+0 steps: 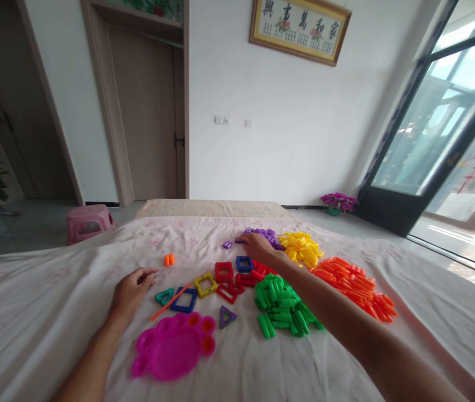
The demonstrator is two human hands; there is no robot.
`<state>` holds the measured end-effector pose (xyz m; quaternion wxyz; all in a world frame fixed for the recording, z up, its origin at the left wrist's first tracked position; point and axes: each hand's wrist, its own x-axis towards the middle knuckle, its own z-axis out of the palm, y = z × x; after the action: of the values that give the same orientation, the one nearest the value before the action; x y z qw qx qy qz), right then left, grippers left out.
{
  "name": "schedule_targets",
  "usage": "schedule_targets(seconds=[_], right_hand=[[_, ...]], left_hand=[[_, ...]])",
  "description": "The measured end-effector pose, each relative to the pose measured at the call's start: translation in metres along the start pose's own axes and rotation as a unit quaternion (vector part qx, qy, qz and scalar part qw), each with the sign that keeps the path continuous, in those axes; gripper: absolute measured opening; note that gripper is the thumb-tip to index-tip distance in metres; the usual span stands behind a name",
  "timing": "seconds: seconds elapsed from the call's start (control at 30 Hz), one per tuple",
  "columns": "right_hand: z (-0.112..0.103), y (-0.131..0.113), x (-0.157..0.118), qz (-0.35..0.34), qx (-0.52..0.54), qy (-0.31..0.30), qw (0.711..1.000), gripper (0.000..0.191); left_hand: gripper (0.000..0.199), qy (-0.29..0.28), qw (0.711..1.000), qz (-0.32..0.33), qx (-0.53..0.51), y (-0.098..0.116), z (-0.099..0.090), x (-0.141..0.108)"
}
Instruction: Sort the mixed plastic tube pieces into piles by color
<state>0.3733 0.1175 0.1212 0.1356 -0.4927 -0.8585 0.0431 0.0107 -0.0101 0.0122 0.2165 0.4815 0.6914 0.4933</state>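
My right hand (258, 245) reaches over the near left edge of a pile of small purple plastic pieces (267, 235). Its fingers point left and are bent down on a purple piece, partly hidden by the hand. Just left of it lies another purple piece (228, 244). My left hand (134, 285) rests on the cloth, loosely curled, with a small gap between thumb and fingers and nothing visible in them. Near it are an orange pair of pieces (169, 259), a teal triangle (164, 296) and a thin orange stick (171, 301) lying across a blue square frame (184, 300).
A magenta paw-shaped tray (174, 354) with orange in some cups lies in front. Yellow (302, 248), orange (350, 285) and green (281, 304) piles are on the right. Yellow (206, 285) and red (224, 272) frames and a purple triangle (227, 316) lie mid-table.
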Motion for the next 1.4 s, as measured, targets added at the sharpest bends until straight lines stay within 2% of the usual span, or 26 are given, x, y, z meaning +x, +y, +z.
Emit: schedule_targets(seconds=[0.07, 0.13, 0.27, 0.4, 0.53, 0.63, 0.73, 0.87, 0.93, 1.07, 1.17, 1.23, 1.3, 1.4], right_hand=[[0.024, -0.049, 0.013, -0.071, 0.019, -0.031, 0.997, 0.044], [0.05, -0.093, 0.026, -0.1, 0.03, -0.057, 0.993, 0.046], [0.095, -0.156, 0.053, -0.144, 0.038, -0.061, 0.987, 0.052], [0.119, -0.188, 0.071, -0.156, -0.001, -0.069, 0.985, 0.043], [0.121, -0.192, 0.068, -0.166, -0.038, -0.07, 0.983, 0.027], [0.1, -0.174, 0.049, -0.177, -0.017, -0.077, 0.981, 0.029], [0.059, -0.135, 0.013, -0.148, 0.025, -0.048, 0.988, 0.039], [-0.001, -0.049, -0.052, -0.057, 0.04, 0.026, 0.997, 0.046], [-0.023, 0.001, -0.085, 0.025, 0.005, 0.058, 0.998, 0.044], [-0.048, 0.095, -0.14, 0.18, -0.103, 0.091, 0.974, 0.043], [-0.058, 0.146, -0.17, 0.245, -0.154, 0.09, 0.953, 0.044], [-0.061, 0.167, -0.182, 0.273, -0.179, 0.083, 0.942, 0.043], [-0.062, 0.174, -0.189, 0.295, -0.191, 0.084, 0.933, 0.043], [-0.057, 0.153, -0.188, 0.271, -0.146, 0.134, 0.942, 0.041]], left_hand=[[0.033, 0.015, 1.0, -0.005, 0.005, 0.002, -0.002, -0.001], [0.032, 0.04, 0.999, -0.018, 0.013, 0.003, -0.005, -0.001], [0.033, 0.073, 0.997, -0.034, 0.021, 0.003, -0.01, -0.001], [0.031, 0.073, 0.996, -0.034, 0.029, 0.002, -0.011, 0.001], [0.032, 0.071, 0.997, -0.032, 0.03, 0.003, -0.011, 0.0], [0.032, 0.069, 0.997, -0.035, 0.029, 0.004, -0.011, -0.001], [0.031, 0.067, 0.997, -0.037, 0.032, 0.005, -0.011, -0.002], [0.03, 0.058, 0.997, -0.03, 0.051, -0.001, -0.01, -0.001], [0.03, 0.058, 0.997, -0.026, 0.051, -0.007, -0.008, 0.001], [0.031, 0.06, 0.997, -0.022, 0.037, -0.015, -0.007, 0.003], [0.034, 0.059, 0.998, -0.02, 0.028, -0.014, -0.007, 0.002], [0.036, 0.059, 0.998, -0.017, 0.019, -0.011, -0.007, 0.0], [0.039, 0.056, 0.998, -0.015, 0.006, -0.007, -0.007, -0.002], [0.046, 0.038, 0.999, -0.007, -0.022, -0.001, -0.008, -0.005]])
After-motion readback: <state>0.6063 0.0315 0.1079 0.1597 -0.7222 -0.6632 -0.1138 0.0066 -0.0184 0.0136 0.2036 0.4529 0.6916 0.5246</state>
